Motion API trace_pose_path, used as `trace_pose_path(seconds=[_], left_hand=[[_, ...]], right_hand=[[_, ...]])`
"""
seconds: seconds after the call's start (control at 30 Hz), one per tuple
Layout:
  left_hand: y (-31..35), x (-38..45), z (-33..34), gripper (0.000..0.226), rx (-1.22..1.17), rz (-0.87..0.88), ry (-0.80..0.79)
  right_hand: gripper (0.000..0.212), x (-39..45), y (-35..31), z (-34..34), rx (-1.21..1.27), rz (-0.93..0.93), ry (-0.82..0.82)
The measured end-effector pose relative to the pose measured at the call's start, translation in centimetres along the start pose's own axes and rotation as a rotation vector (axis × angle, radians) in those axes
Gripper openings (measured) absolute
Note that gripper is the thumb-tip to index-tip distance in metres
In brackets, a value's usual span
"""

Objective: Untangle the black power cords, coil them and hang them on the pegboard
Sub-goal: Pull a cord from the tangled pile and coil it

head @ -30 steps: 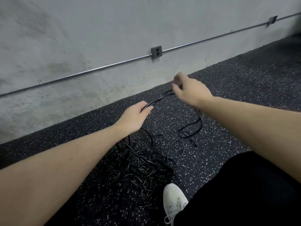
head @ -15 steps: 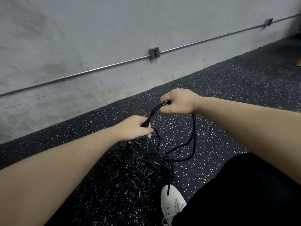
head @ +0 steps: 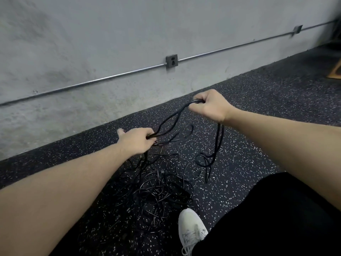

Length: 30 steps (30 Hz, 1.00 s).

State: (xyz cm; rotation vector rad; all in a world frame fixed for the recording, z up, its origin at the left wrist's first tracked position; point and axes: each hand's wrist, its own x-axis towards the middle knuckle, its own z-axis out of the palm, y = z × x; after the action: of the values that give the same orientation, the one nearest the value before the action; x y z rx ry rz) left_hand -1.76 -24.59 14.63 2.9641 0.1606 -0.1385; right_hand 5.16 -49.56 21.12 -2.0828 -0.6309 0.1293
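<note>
Your right hand (head: 210,106) is raised above the speckled floor (head: 258,111), its fingers curled into a fist around a bundle of black power cord strands (head: 173,119). From that fist the strands run down and to the left toward your left hand (head: 136,141), which grips the same strands between its curled fingers and palm, with the thumb sticking out on the far side. The stretch between your two hands hangs off the floor and spreads into a few separate lines in the middle.

Take the white shoe (head: 191,226) as the landmark. The main tangle of cords (head: 153,191) lies on the floor just beyond the shoe's toe and to its left, a loose heap of overlapping loops (how many separate cords are in it cannot be told). More strands drop from under your right hand and end in loops (head: 208,159) on the floor beyond the shoe and slightly right of it, beside the tangle. Your black trouser leg (head: 267,218) fills the space right of the shoe.

Well beyond the shoe the floor meets a grey concrete wall (head: 110,34). A metal conduit (head: 92,83) runs along it through a grey outlet box (head: 172,61), and a second box (head: 297,29) sits farther right.
</note>
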Motion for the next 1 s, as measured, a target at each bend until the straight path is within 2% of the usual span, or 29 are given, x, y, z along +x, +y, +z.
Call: trace_pose_path(seconds=[0.1,0.2,0.27,0.33,0.4,0.5,0.53,0.63,0.83,1.0], left_hand=[[-0.7,-0.7,0.1,0.021,0.058,0.097,-0.06],[-0.9,-1.3,-0.1,0.024,0.033,0.097,-0.095],[-0.6,-1.4,-0.7,0.022,0.022,0.07,-0.07],[0.1,-1.4,-1.3,0.019,-0.003,0.065,-0.029],[1.0,-1.5,-1.8,0.017,-0.021,0.072,0.029],[2.0,-1.5,-2.2,0.017,-0.055,0.07,0.095],[2.1,-1.6,-2.2,0.017,-0.065,0.067,0.091],[1.4,-1.6,-2.0,0.016,-0.154,0.068,0.01],[-0.7,-2.2,-2.0,0.025,-0.558,0.108,-0.08],[-1.7,-2.1,-1.6,0.025,-0.584,0.126,0.006]], right_hand=[[0.023,0.5,0.6,-0.1,-0.138,0.076,0.009],[0.017,0.5,2.0,-0.2,-0.437,0.184,-0.167],[0.011,0.3,2.1,0.2,-0.622,0.18,-0.282],[0.02,0.3,1.3,1.2,-0.703,0.138,-0.35],[0.025,0.4,0.4,2.6,-0.647,0.088,-0.41],[0.014,0.4,-0.3,4.8,-0.582,0.011,-0.481],[0.017,0.4,-0.5,5.1,-0.598,-0.022,-0.48],[0.03,0.3,-0.7,5.1,-0.426,-0.038,-0.422],[0.03,0.1,-2.1,4.3,-0.225,-0.096,-0.296],[0.034,0.1,-2.0,3.4,-0.098,-0.075,-0.174]])
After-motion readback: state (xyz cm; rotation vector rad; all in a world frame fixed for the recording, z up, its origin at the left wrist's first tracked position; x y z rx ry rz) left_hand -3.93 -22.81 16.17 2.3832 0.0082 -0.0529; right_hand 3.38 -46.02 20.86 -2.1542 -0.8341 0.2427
